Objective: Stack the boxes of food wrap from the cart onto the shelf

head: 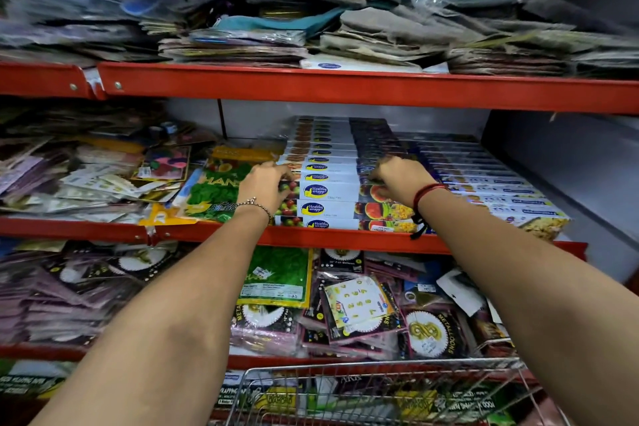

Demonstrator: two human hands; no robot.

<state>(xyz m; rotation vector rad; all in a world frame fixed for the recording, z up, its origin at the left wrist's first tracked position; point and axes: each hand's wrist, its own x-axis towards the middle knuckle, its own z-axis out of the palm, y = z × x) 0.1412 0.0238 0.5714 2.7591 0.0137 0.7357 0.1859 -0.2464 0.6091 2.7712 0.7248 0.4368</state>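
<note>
Now both hands rest on the food wrap boxes [325,190] on the red shelf [345,239]. Left hand [266,183] grips one box's left end, right hand [401,176] curls over its right end. Wire cart [380,387] sits near.

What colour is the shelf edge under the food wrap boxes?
Red, on the shelf edge, clearest in the head view.

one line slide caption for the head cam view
Both hands, left hand and right hand, square up stacked food wrap boxes on the red shelf.
</note>
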